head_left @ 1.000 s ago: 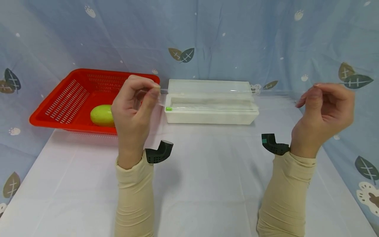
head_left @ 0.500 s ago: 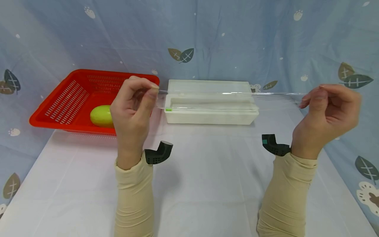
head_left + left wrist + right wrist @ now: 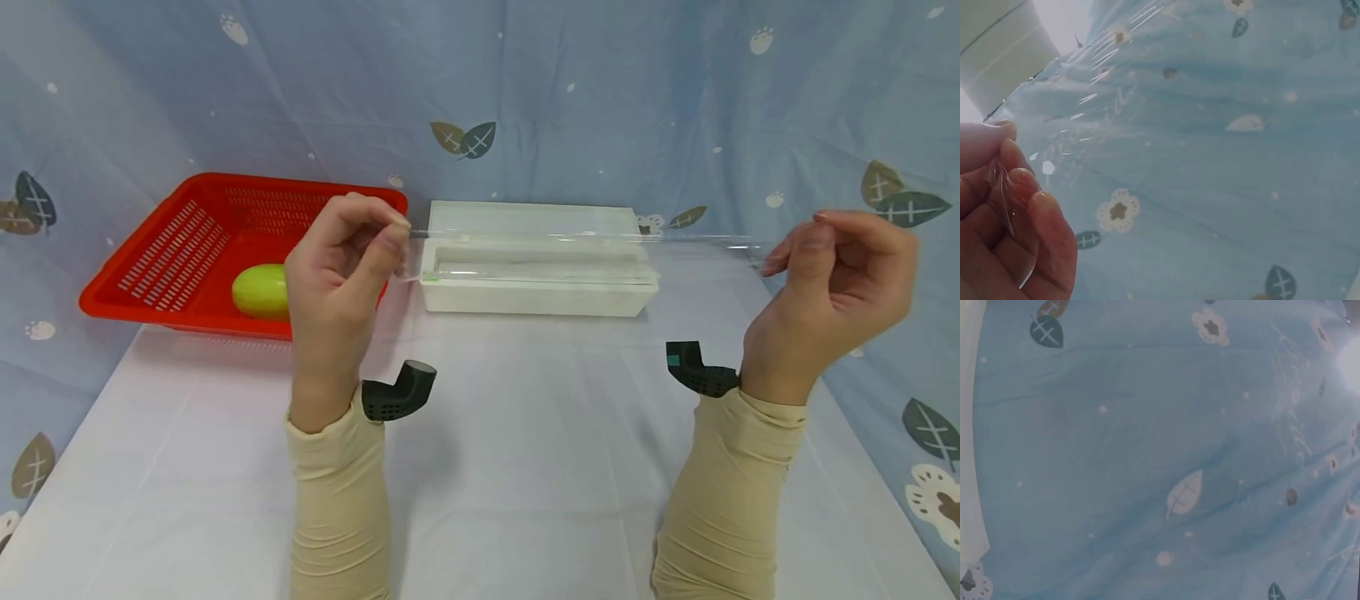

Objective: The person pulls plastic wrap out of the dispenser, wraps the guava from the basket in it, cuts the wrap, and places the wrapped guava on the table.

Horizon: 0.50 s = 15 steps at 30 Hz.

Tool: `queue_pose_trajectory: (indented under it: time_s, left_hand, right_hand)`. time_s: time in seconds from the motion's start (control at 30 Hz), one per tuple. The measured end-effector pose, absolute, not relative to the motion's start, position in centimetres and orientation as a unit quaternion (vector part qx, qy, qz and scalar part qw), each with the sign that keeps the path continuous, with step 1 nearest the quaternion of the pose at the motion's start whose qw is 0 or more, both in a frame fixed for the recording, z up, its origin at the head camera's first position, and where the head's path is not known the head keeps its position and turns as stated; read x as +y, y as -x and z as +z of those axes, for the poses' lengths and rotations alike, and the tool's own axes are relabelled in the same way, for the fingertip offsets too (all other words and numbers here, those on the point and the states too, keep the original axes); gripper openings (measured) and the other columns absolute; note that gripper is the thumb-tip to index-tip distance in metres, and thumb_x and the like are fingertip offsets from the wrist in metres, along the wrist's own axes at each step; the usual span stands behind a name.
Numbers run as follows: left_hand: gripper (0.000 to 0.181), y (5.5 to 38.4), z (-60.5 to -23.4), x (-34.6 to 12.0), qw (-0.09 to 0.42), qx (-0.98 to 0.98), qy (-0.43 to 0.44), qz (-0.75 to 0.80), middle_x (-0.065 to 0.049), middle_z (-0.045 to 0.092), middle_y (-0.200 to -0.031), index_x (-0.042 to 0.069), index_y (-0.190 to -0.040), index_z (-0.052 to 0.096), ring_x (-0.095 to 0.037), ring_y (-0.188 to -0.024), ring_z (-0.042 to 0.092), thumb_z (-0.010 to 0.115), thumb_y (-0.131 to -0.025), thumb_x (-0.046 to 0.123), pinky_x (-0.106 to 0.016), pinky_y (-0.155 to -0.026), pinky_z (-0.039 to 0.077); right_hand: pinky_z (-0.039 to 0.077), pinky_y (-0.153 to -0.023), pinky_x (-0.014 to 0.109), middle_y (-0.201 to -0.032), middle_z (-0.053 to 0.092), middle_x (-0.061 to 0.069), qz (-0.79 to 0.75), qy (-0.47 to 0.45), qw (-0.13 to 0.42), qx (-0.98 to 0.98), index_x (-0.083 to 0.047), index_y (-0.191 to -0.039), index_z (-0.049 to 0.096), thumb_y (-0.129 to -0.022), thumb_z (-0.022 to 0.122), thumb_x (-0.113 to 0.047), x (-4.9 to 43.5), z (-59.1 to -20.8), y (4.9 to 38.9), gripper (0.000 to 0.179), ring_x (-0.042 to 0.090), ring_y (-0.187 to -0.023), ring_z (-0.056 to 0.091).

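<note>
A sheet of clear cling film (image 3: 570,237) stretches between my two hands, its upper edge drawn nearly straight. My left hand (image 3: 333,292) pinches its left corner between thumb and index finger; in the left wrist view, crumpled film (image 3: 1004,194) runs down past the curled fingers. Far to the right, my right hand (image 3: 832,292) pinches the other corner, thumb against index finger. Behind the film stands a long white cling film dispenser (image 3: 540,300), lid raised, with a green piece at its left front corner. In the right wrist view the hand is out of sight.
A red plastic basket (image 3: 180,318) stands at the back left, partly behind my left hand, with a yellow-green fruit (image 3: 258,292) in it. White cloth (image 3: 525,433) covers the table, and a patterned blue curtain (image 3: 600,108) hangs behind.
My right hand has shifted a little to the right, widening the span of film. My left hand stays nearly in place, still pinching its corner.
</note>
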<state>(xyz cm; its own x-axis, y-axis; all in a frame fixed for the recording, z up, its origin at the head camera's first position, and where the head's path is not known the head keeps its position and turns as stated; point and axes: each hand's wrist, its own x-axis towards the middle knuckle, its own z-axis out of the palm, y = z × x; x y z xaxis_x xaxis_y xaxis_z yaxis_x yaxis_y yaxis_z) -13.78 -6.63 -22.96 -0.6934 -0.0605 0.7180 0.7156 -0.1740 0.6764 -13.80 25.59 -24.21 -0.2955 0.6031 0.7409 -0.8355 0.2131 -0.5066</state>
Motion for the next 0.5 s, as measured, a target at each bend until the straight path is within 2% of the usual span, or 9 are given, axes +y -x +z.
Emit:
queue_pose_trajectory:
  time_s: [0.2, 0.33, 0.5]
  left_hand:
    - [0.008, 13.48, -22.75, -6.56, 0.263, -0.586, 0.288, -0.710, -0.017, 0.055, -0.083, -0.007, -0.087, 0.058, -0.025, -0.071, 0.048, 0.059, -0.083, 0.000, -0.027, -0.063, 0.041]
    - [0.017, 13.39, -22.64, -6.56, 0.268, -0.598, 0.297, -0.695, -0.018, 0.054, -0.083, -0.013, -0.088, 0.054, -0.026, -0.071, 0.048, 0.058, -0.084, 0.003, -0.026, -0.063, 0.042]
    - [0.019, 13.37, -22.65, -6.56, 0.272, -0.604, 0.300, -0.687, -0.019, 0.054, -0.083, -0.015, -0.088, 0.053, -0.028, -0.071, 0.047, 0.058, -0.084, 0.003, -0.026, -0.064, 0.042]
  right_hand:
    - [0.042, -0.053, 0.025, -0.058, 0.047, 0.015, 0.621, -0.116, 0.586, -0.508, 0.013, -0.083, 0.054, -0.068, 0.077, -0.013, 25.58, -24.16, 13.79, 0.038, 0.017, -0.045, 0.043]
    - [0.041, -0.050, 0.023, -0.060, 0.048, 0.016, 0.623, -0.119, 0.585, -0.505, 0.013, -0.083, 0.052, -0.070, 0.075, -0.012, 25.55, -24.22, 13.79, 0.036, 0.016, -0.044, 0.042]
    - [0.041, -0.049, 0.022, -0.062, 0.048, 0.016, 0.617, -0.112, 0.590, -0.509, 0.013, -0.083, 0.052, -0.074, 0.071, -0.008, 25.41, -24.16, 13.68, 0.029, 0.015, -0.044, 0.043]
